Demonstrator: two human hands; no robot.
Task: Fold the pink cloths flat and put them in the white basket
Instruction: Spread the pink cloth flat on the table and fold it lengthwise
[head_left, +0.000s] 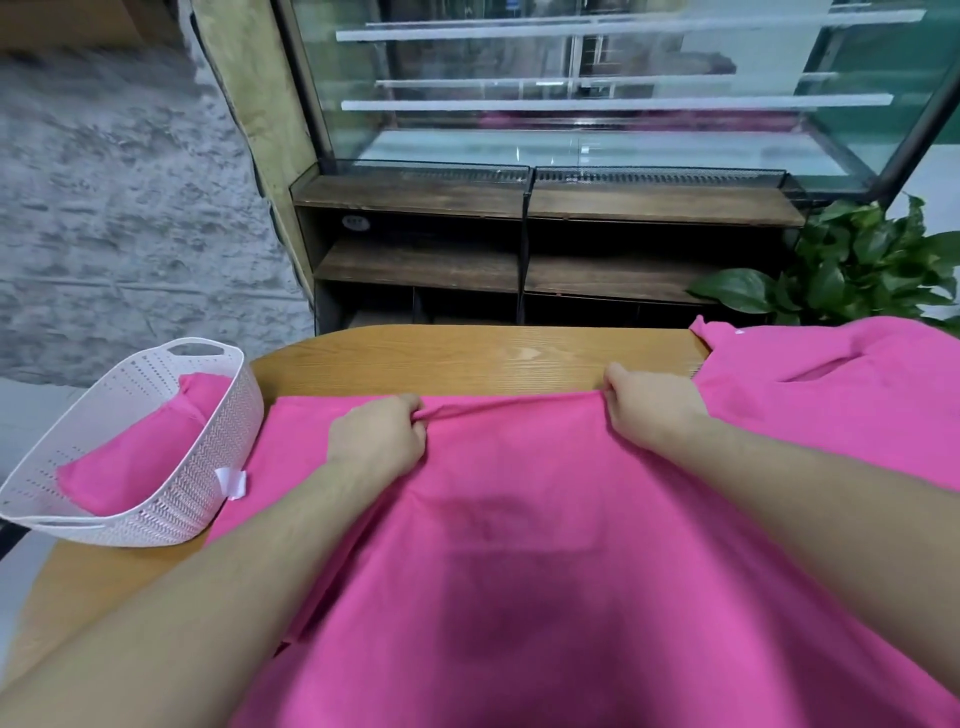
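The risk I see is an uneven fold: if one hand lets the hem slip or pulls harder than the other, the pink cloth (519, 545) could skew, or drag toward the white basket (208, 457) at the desk's left edge and nudge it off, since it already overhangs. The cloth lies spread across the middle of the desk (467, 358), running off the near edge toward the person. The left hand (376, 436) has its fingers curled, pinching the cloth's far hem, which bunches into a small ridge. The right hand (649, 405) grips the same hem further right. A folded cloth (140, 467) sits in the basket; another pink cloth (831, 395) lies at the far right corner.
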